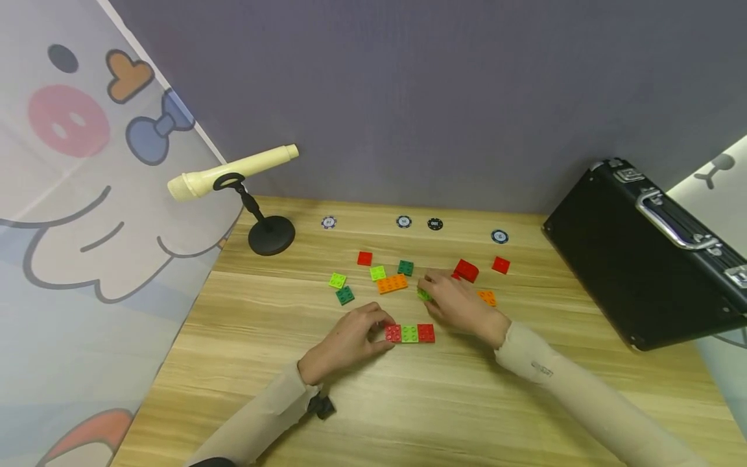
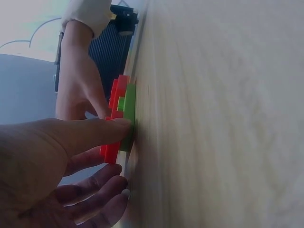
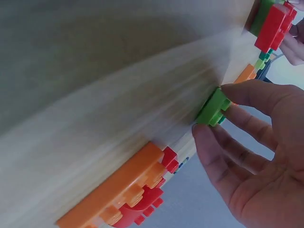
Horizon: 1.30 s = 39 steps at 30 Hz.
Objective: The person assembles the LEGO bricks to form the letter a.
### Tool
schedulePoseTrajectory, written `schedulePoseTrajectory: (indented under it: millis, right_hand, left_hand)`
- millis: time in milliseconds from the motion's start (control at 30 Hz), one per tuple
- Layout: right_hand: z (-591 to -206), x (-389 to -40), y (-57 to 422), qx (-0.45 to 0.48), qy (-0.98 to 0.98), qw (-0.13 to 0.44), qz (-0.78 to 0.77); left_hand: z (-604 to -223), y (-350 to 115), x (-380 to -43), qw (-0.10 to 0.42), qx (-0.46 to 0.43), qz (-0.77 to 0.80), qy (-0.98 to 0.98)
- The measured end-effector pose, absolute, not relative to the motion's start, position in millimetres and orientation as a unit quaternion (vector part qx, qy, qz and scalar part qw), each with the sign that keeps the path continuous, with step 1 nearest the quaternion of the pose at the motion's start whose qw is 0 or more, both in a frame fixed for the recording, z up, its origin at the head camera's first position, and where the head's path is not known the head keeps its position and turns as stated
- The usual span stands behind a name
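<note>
My left hand pinches the left end of a short row of toy building bricks, with a red brick at each end and a lime green one between. In the left wrist view, the red bricks stand higher than the green brick, and my thumb lies against the side. To the right and farther back, my right hand pinches a green brick between thumb and finger at the tabletop. Part of that brick is hidden by the hand in the head view.
Around the hands lie an orange brick, dark green bricks, lime bricks and red bricks. Poker chips line the back. A microphone on a stand is at left, a black case at right.
</note>
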State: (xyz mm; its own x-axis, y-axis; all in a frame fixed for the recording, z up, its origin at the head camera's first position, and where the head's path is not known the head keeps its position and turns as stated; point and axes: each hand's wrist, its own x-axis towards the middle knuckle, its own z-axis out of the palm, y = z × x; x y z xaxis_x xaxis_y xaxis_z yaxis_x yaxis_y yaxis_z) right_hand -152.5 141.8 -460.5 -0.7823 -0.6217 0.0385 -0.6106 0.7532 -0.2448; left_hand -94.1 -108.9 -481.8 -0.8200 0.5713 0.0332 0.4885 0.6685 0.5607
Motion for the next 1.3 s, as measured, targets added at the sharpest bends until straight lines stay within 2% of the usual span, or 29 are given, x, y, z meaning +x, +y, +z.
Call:
schedulePoseTrajectory:
  millis: [267,567,1300]
  right_hand:
    - [-453.4,-125.1,151.6,-0.339,0.919,0.042,-0.198]
    - [-452.7,-94.8,163.3,-0.421,0.889,0.003,-0.178]
    - [-457.5,-80.4,168.8,-0.422,0.892,-0.023,-0.161]
  left_hand:
    - [-482.7,-109.0,-94.5,0.071,0.295,0.285,0.909]
    - [-481.4,-109.1,-95.8,0.054,0.308,0.286,0.906]
    - [-483.5,-106.7,-97.0,0.073,0.310,0.276,0.907]
